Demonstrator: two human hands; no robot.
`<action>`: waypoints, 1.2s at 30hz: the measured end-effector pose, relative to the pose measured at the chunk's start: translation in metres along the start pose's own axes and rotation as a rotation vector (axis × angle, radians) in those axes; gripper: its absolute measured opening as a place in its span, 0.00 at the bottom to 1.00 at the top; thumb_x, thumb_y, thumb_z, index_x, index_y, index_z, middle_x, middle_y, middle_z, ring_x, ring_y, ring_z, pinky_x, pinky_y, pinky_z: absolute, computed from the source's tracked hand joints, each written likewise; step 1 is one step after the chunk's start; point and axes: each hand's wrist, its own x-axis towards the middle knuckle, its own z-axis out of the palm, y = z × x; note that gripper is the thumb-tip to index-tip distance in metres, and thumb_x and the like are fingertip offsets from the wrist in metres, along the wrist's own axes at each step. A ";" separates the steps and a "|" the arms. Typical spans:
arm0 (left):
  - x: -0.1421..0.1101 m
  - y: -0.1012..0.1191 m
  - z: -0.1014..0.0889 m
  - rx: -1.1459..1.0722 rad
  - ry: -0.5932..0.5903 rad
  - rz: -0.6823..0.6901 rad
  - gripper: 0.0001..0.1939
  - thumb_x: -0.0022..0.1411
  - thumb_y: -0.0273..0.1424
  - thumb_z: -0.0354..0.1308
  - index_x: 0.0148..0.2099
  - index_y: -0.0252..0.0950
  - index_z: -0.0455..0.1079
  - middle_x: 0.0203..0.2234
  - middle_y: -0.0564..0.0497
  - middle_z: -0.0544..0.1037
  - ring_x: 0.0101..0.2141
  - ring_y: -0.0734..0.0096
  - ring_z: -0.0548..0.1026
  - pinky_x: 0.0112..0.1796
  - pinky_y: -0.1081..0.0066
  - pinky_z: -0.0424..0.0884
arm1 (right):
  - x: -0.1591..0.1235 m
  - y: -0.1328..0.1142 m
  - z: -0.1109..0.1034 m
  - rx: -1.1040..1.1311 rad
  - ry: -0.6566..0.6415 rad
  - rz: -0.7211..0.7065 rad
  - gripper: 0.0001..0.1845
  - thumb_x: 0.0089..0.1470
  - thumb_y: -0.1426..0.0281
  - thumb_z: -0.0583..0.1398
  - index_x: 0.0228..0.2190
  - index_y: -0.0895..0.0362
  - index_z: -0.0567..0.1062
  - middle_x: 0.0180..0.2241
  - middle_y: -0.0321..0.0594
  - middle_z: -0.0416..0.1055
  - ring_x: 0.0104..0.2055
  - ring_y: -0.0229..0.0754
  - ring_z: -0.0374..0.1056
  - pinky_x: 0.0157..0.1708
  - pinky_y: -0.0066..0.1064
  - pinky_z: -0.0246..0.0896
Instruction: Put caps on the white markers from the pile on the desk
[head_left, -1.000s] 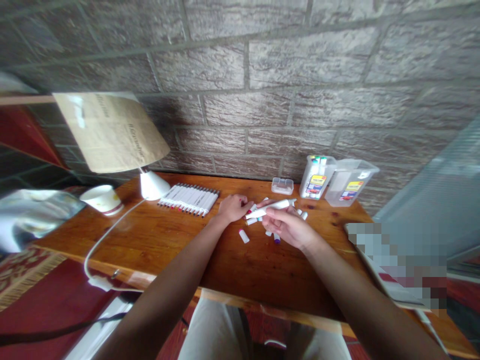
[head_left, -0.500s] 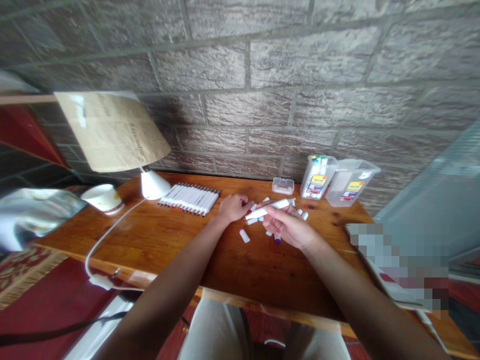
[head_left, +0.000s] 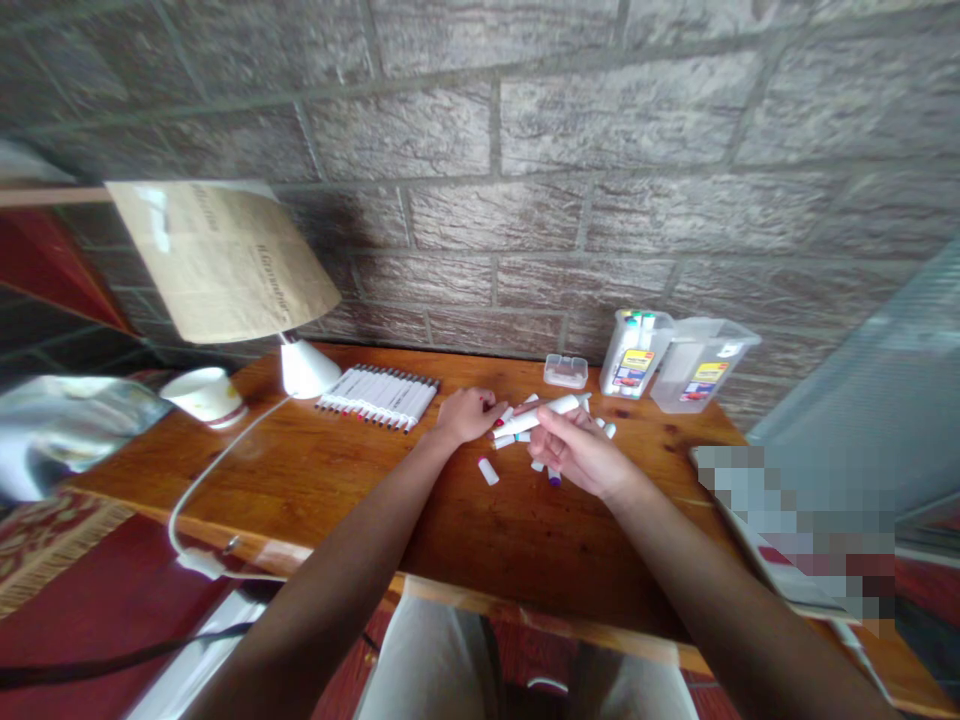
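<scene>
My right hand (head_left: 574, 452) pinches a white marker (head_left: 551, 412) between thumb and fingers, tilted with its left end lower. Close to that end, my left hand (head_left: 469, 415) rests on the table with its fingers curled. A small spot of red shows at its fingers; what they hold, if anything, is hidden. Below and around the held marker lie several loose white caps and pieces, partly covered by my right hand. One white cap with a reddish end (head_left: 488, 471) lies apart, nearer to me. A purple-ended piece (head_left: 554, 477) sits under my right hand.
A row of white markers (head_left: 379, 398) lies left of my left hand. Behind stand a small clear box (head_left: 565, 371), a clear case with markers (head_left: 634, 355) and another clear case (head_left: 701, 365). At left are a lamp (head_left: 307, 370), its white cord and a paper cup (head_left: 206, 398).
The right thumb and fingers shift slightly along the white marker. The left hand stays in place, and the other things have not moved.
</scene>
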 end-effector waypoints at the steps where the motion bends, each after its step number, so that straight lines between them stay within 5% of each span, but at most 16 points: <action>1: 0.000 0.000 0.000 -0.002 0.000 -0.002 0.19 0.66 0.44 0.50 0.34 0.39 0.76 0.33 0.49 0.81 0.38 0.63 0.78 0.33 0.71 0.63 | 0.000 0.000 0.000 0.000 -0.010 -0.004 0.19 0.46 0.54 0.69 0.30 0.59 0.81 0.16 0.33 0.70 0.14 0.28 0.54 0.12 0.22 0.46; 25: 0.003 -0.005 0.007 -0.029 0.044 -0.009 0.20 0.65 0.47 0.51 0.31 0.40 0.75 0.29 0.51 0.80 0.32 0.67 0.76 0.27 0.70 0.56 | 0.001 0.004 -0.005 -0.049 -0.047 -0.039 0.24 0.46 0.49 0.67 0.25 0.59 0.79 0.16 0.33 0.67 0.15 0.29 0.52 0.14 0.24 0.45; 36: 0.000 -0.002 0.004 -0.022 0.039 -0.011 0.18 0.65 0.45 0.52 0.32 0.40 0.76 0.30 0.51 0.81 0.32 0.68 0.76 0.28 0.71 0.57 | 0.000 0.005 -0.005 -0.007 -0.093 -0.048 0.21 0.47 0.52 0.68 0.31 0.58 0.81 0.17 0.32 0.66 0.17 0.29 0.53 0.15 0.24 0.43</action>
